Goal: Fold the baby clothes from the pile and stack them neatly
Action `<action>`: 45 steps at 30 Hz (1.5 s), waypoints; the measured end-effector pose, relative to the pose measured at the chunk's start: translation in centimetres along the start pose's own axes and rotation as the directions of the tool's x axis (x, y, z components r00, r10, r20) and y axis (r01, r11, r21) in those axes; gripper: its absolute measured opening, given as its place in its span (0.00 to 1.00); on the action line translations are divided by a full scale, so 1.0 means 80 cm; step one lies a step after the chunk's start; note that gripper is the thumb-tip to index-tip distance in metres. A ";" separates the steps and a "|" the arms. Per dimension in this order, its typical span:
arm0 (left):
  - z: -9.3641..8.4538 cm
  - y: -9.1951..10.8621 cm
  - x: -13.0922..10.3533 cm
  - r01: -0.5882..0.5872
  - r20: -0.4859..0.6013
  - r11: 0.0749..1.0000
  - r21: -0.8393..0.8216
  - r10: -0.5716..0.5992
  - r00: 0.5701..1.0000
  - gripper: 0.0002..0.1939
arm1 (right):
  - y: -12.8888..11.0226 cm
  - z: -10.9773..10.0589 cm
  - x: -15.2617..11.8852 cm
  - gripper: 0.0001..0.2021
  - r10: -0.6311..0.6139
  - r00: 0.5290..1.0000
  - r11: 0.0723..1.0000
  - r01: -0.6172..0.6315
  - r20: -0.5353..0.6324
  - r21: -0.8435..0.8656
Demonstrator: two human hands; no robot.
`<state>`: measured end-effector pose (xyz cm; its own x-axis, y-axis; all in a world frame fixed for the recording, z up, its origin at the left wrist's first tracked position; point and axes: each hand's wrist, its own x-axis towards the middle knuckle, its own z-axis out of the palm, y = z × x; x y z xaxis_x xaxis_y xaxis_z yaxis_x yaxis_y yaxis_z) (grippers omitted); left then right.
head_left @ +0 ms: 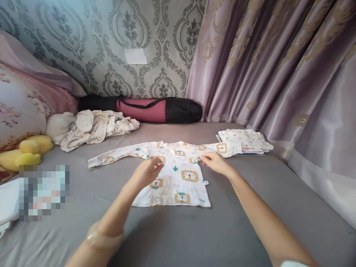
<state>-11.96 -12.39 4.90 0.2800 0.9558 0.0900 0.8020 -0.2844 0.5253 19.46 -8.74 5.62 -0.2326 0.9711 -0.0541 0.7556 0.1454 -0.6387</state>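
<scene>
The shirt (175,187) lies flat on the bed (239,222), sleeves spread, apparently to keep it smooth. The left hand (147,171) curls over it, hiding one side; the right hand (216,162) bunches its fingers near the armpit. I can't tell whether either pinches cloth. Further left, something (47,194) is blurred out.

The left hand (147,172) and its forearm (118,207) hide part of the shirt (174,185); whether the right hand (218,163) touches it is unclear. The side tag's (206,183) print is too small to read. Pixelation masks an item (47,193) beside a white object (9,202) cut off at the left edge.
</scene>
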 end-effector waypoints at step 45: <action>0.141 0.042 0.143 -0.100 -0.026 0.967 0.236 0.110 0.994 0.26 | 0.011 0.097 0.074 0.29 -0.145 0.989 0.889 0.122 -0.017 -0.442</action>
<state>-0.08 -3.25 -1.87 0.3523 0.9205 0.1693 0.8715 -0.3886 0.2991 14.01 -4.35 -1.25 -0.3288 0.9430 0.0523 0.9136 0.3316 -0.2353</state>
